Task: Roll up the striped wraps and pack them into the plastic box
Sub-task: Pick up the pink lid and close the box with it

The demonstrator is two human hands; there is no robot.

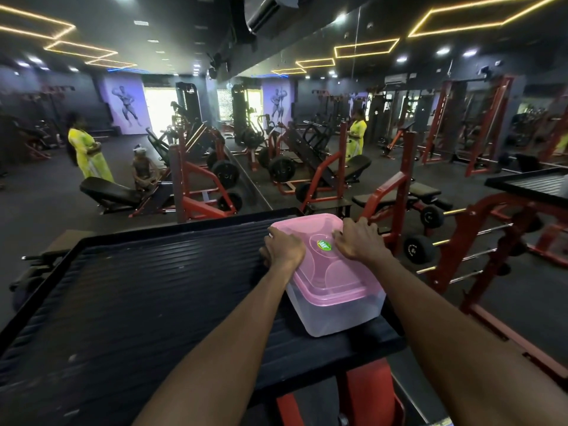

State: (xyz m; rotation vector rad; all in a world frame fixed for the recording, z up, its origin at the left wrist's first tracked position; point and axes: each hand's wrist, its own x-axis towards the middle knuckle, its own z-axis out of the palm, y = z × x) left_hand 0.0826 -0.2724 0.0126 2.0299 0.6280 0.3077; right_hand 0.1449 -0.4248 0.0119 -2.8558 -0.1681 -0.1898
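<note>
A clear plastic box (338, 312) with a pink lid (325, 272) stands on the right part of a black ribbed platform (138, 290). The lid sits on the box and carries a green sticker at its middle. My left hand (284, 249) presses on the lid's left edge, fingers curled over the rim. My right hand (358, 239) lies flat on the lid's far right side, fingers spread toward the far corner. No striped wraps show on the platform. The box's frosted walls hide what is inside.
Red gym machines with weight plates (418, 249) stand right of the platform and behind it. A mirror wall runs at the back. A person in yellow (87, 152) stands far left, another sits beside a bench. The platform's near edge drops to a red frame (368, 392).
</note>
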